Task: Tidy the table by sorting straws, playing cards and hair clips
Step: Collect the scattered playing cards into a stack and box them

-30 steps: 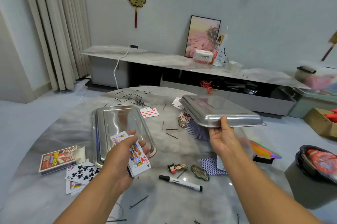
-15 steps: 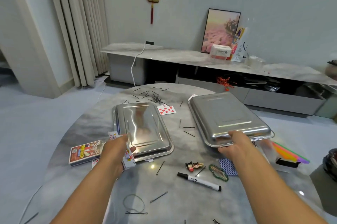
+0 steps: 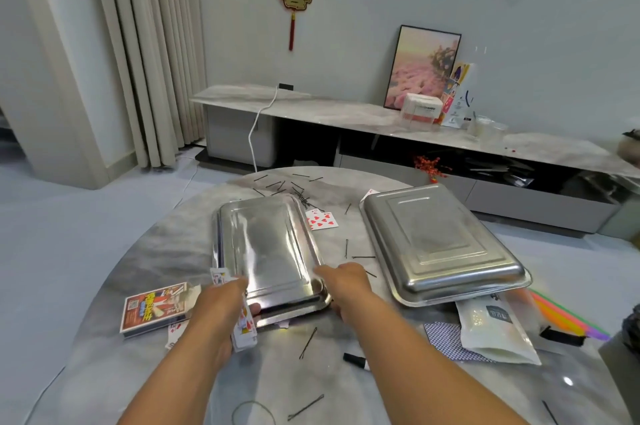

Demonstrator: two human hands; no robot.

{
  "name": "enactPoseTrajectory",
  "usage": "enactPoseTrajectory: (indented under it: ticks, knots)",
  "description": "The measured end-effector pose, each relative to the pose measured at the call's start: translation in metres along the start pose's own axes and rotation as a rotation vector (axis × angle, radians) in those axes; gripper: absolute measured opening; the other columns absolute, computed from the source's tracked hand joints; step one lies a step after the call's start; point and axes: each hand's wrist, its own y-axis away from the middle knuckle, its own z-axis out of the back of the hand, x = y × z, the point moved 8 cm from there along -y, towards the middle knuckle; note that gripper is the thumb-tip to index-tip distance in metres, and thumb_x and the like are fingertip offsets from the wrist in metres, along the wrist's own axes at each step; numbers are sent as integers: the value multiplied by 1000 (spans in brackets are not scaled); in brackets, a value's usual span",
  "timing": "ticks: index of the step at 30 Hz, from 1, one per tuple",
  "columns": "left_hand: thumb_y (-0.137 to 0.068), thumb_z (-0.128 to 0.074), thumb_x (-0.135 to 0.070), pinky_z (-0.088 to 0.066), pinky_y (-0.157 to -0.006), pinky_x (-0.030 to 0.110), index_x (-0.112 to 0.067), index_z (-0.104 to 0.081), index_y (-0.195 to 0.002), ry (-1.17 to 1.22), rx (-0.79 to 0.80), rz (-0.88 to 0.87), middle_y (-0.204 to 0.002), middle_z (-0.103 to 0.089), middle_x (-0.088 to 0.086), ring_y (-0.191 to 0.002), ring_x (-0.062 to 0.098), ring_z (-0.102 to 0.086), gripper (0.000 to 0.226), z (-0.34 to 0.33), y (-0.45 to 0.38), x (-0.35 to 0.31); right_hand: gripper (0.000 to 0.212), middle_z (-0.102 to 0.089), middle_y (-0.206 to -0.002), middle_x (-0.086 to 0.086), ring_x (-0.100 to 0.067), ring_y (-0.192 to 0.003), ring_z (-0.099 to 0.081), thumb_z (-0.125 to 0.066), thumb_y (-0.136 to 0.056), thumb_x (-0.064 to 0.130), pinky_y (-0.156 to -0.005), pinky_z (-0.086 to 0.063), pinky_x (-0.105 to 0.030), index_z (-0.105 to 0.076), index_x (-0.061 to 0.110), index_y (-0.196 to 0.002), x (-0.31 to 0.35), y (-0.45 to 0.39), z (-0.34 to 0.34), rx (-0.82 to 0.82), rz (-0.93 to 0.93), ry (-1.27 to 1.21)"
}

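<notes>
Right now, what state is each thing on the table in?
Left tray: upside down, both hands at its near edge.
Right tray: upside down, untouched.
Left hand: holds a stack of cards.
Right hand: on the left tray's corner; grip unclear.
Card box: lying flat.

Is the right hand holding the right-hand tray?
No: the right hand grips the left tray's near corner; the right tray lies untouched.

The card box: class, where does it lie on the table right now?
In the head view the card box lies flat near the table's left edge, left of the left hand and of the near tray, with loose cards beside it.
</notes>
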Motion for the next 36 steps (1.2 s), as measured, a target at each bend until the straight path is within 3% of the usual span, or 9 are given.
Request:
enactPoseTrajectory:
  ticks: [2,9,14,17,20,23,26,32,36]
  knots:
    - [-96,-57,-16,-54,-75,44,-10,-52,-91,7,8,12,-82,-62,17,-72,28,-62,9,-1,-2,2,42,-62,-79,-7,-18,-61,-56,-77,-69,26,-51,-43,-21,-62,1,-99,7,-6,-7,40,-46,-77]
    - [-95,-60,-16,-57,-52,36,-10,-60,-95,78,123,-36,-84,-65,14,-72,25,-62,6,-20,11,-7,28,-53,-78,-1,-14,-64,-43,-67,-91,35,-54,-35,-23,-57,10,-98,39,-5,15,28,207,-197]
    - [-98,-53,-16,-54,-74,37,-20,-66,-104,-59,294,-128,-102,-70,11,-82,24,-65,15,-61,35,-5,72,-44,-109,-5,-9,-70,-37,-70,-87,41,-58,-33,-22,-42,3,-142,17,1,69,-78,232,-326]
    - [-99,-52,-16,-53,-74,34,-20,-64,-110,-122,354,-132,-103,-69,8,-86,24,-66,17,-80,53,4,72,-51,-130,-12,-26,-106,-56,-68,-90,37,-85,-47,-35,-38,4,-147,5,10,97,-133,256,-351]
    - [-98,-53,-20,-55,-77,35,-22,-64,-110,-160,423,-142,-103,-68,6,-87,22,-67,16,-96,69,10,74,-44,-146,-11,-32,-133,-44,-68,-90,37,-106,-39,-41,-36,4,-148,-2,24,130,-191,319,-377]
    - [-97,-56,-23,-57,-80,38,-24,-66,-110,-188,496,-153,-96,-71,5,-85,21,-71,16,-114,87,14,62,-61,-130,-10,-33,-118,-58,-73,-84,41,-102,-46,-50,-55,9,-134,-14,37,174,-334,341,-405]
    - [-96,-58,-21,-60,-68,34,-27,-67,-107,-207,519,-165,-94,-72,8,-87,23,-71,16,-127,100,17,37,-69,-94,-9,-26,-85,-62,-72,-86,35,-70,-50,-39,-68,7,-109,-31,50,224,-453,341,-464]
    - [-94,-56,-11,-53,-78,35,-20,-65,-108,-195,424,-116,-100,-71,9,-88,25,-67,19,-116,91,38,37,-70,-110,4,-19,-94,-64,-68,-91,24,-69,-48,-30,-62,32,-127,-75,61,251,-392,259,-587]
    - [-93,-60,-13,-54,-67,31,-21,-69,-105,-211,429,-23,-89,-71,11,-77,21,-69,17,-111,93,60,22,-56,-70,5,-10,-55,-42,-64,-94,17,-46,-34,-21,-62,24,-115,-93,67,251,-438,187,-540]
